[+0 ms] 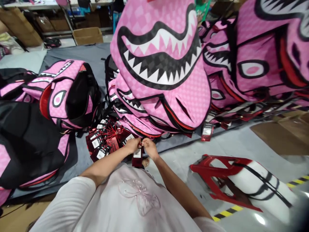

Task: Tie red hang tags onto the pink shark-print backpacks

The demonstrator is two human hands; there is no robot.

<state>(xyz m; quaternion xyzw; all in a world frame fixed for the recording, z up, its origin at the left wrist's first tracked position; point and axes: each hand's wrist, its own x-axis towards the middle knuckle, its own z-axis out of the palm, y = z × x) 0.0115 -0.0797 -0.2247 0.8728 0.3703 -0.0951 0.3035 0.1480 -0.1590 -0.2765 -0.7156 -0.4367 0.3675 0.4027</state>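
Observation:
My left hand (133, 145) and my right hand (149, 148) meet fingertip to fingertip in front of a pile of pink backpacks. Both are closed in a pinch at the top of a dark red hang tag (137, 161) with a white label, which dangles below them. Its cord is too small to make out clearly. Just above my hands lies the bottom edge of a pink backpack (193, 106) with a black-and-white toothed mouth print. Left of my left hand, a fanned bunch of hang tags (96, 142) with red cords rests on the grey cloth.
An unzipped pink-and-black backpack (63, 93) and a black backpack (31, 138) lie at left. More pink backpacks (253, 69) are heaped at right. A red stool (217, 174) with white padding stands on the floor beside a cardboard box (270, 135).

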